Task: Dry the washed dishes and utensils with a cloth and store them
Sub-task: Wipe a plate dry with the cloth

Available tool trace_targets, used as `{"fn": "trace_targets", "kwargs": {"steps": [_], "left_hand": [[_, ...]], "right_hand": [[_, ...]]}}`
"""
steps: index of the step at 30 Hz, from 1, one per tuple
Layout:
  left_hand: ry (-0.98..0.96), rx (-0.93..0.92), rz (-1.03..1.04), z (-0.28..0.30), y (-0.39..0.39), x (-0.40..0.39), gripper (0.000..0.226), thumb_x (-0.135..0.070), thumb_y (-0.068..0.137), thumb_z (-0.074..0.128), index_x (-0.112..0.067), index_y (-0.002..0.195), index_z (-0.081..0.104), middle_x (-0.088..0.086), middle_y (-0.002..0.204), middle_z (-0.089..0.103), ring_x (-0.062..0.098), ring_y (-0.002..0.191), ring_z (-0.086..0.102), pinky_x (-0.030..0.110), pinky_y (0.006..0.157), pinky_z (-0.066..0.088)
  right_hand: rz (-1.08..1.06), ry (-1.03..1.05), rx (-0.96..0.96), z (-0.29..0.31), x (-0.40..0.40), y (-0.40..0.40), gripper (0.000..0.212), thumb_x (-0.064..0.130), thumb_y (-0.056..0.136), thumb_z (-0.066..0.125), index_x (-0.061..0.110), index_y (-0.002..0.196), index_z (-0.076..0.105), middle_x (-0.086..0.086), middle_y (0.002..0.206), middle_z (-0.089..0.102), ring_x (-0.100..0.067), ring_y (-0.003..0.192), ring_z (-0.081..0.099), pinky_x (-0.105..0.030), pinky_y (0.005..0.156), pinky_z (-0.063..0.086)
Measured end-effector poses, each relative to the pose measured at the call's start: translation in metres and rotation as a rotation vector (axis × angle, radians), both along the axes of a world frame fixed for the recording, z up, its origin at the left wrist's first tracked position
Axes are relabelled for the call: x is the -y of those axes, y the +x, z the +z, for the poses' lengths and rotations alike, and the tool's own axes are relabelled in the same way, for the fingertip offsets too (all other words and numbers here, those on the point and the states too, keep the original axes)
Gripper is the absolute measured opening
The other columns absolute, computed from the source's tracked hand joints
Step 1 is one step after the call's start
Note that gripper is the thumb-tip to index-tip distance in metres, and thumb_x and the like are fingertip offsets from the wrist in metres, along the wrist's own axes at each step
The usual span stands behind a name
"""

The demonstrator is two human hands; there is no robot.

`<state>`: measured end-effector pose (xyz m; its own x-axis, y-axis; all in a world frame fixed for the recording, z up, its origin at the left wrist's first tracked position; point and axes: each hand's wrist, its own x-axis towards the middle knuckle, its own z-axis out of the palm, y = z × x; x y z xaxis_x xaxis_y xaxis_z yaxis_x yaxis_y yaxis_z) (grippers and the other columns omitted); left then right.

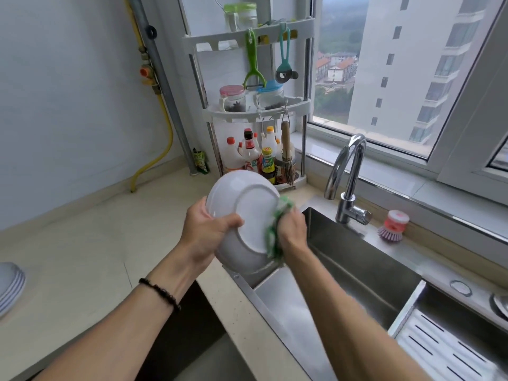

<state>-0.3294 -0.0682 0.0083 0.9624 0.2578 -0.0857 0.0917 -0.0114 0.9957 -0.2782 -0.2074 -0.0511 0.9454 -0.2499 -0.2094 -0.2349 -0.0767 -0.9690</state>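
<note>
Both grips clamped: left hand (206,229) on plate (247,215), right hand (292,232) on cloth (275,235); over sink (357,259), wet plate could slip.

A round white ceramic plate (247,210) is tilting steeply on edge, underside and foot ring facing the camera, above the sink's near-left corner. A crumpled green-and-white cloth (275,229) is pressing against its rim at three o'clock. A stack of white plates (9,284) is sitting on the desk at nine o'clock.
</note>
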Motion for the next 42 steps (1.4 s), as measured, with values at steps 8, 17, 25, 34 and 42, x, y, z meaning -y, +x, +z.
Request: {"fn": "trace_targets", "kwargs": {"steps": [8, 17, 25, 34, 42], "left_hand": [[0.072, 0.059, -0.144, 0.007, -0.005, -0.018, 0.06, -0.005, 0.053, 0.08, -0.004, 0.112, 0.067, 0.016, 0.105, 0.075, 0.031, 0.095, 0.072, 0.045, 0.083, 0.06], [0.094, 0.028, -0.101, -0.013, -0.027, -0.067, 0.048, 0.0, 0.063, 0.075, -0.004, 0.11, 0.069, 0.016, 0.105, 0.074, 0.038, 0.102, 0.07, 0.051, 0.091, 0.057], [0.237, 0.009, -0.006, -0.036, -0.079, -0.136, 0.052, -0.006, 0.055, 0.077, -0.01, 0.106, 0.07, 0.007, 0.099, 0.076, 0.028, 0.093, 0.073, 0.048, 0.083, 0.061], [0.468, -0.025, 0.009, -0.062, -0.192, -0.253, 0.041, -0.02, 0.05, 0.073, -0.024, 0.09, 0.064, -0.011, 0.085, 0.067, 0.004, 0.074, 0.061, 0.017, 0.061, 0.045], [1.221, 0.066, -0.145, -0.179, -0.336, -0.39, 0.039, -0.02, 0.055, 0.064, -0.029, 0.083, 0.039, -0.001, 0.059, 0.058, 0.028, 0.053, 0.054, 0.025, 0.047, 0.032]], "right_hand": [[0.408, -0.432, 0.766, 0.028, -0.03, -0.006, 0.05, 0.041, 0.106, 0.024, 0.026, 0.146, 0.05, -0.002, 0.153, 0.045, -0.01, 0.138, 0.032, -0.031, 0.115, 0.022], [0.616, -0.442, 0.773, 0.01, -0.082, -0.019, 0.052, 0.046, 0.102, 0.027, 0.031, 0.145, 0.051, 0.005, 0.155, 0.042, -0.006, 0.14, 0.026, -0.025, 0.117, 0.014], [0.694, -0.284, 0.577, -0.005, -0.145, -0.046, 0.047, 0.047, 0.103, 0.034, 0.031, 0.144, 0.053, -0.004, 0.139, 0.055, -0.021, 0.125, 0.048, -0.038, 0.105, 0.038], [0.634, 0.123, -0.109, -0.064, -0.263, -0.129, 0.057, 0.06, 0.1, 0.035, 0.021, 0.129, 0.065, -0.006, 0.13, 0.066, -0.025, 0.12, 0.061, -0.046, 0.108, 0.045], [0.675, 0.157, -0.678, -0.132, -0.389, -0.249, 0.018, 0.022, 0.082, 0.065, 0.006, 0.088, 0.062, -0.013, 0.074, 0.061, -0.029, 0.061, 0.061, -0.034, 0.062, 0.054]]}}
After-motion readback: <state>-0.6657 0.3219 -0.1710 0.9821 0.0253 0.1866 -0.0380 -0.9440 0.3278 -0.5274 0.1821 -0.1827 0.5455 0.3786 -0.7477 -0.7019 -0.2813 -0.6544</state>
